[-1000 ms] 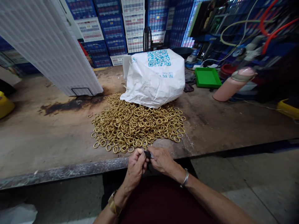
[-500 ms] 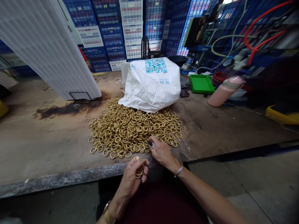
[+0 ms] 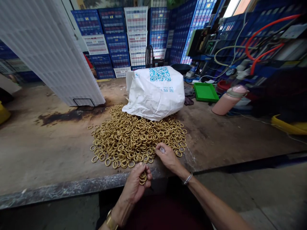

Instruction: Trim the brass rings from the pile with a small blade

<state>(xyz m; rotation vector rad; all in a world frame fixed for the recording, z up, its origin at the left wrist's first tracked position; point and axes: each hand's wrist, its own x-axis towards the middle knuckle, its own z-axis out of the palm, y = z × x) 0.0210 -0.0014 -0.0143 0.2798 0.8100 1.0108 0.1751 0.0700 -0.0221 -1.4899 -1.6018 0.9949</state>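
A broad heap of gold-coloured rings (image 3: 127,137) lies on the worktable in front of me. Near the table's front edge, my left hand (image 3: 137,182) is closed round several rings (image 3: 143,178), which show between its curled fingers. To the right, my right hand (image 3: 169,157) is at the near edge of the heap with its fingers bent together. A small whitish object (image 3: 162,149) shows at that hand; its kind is unclear and the fingertips are partly hidden. Behind the heap, a white sack (image 3: 155,95) with blue print rests on the rings.
A white corrugated panel (image 3: 62,54) leans in a black wire stand (image 3: 83,103) at left. To the right are a green tray (image 3: 205,92), a pink bottle (image 3: 227,102) and a yellow container (image 3: 289,124). Stacked crates (image 3: 117,41) stand behind the table.
The view has tilted up slightly. My left hand has closed further round its rings. My right hand has turned slightly at the heap's edge, and the dark piece by its fingers no longer shows.
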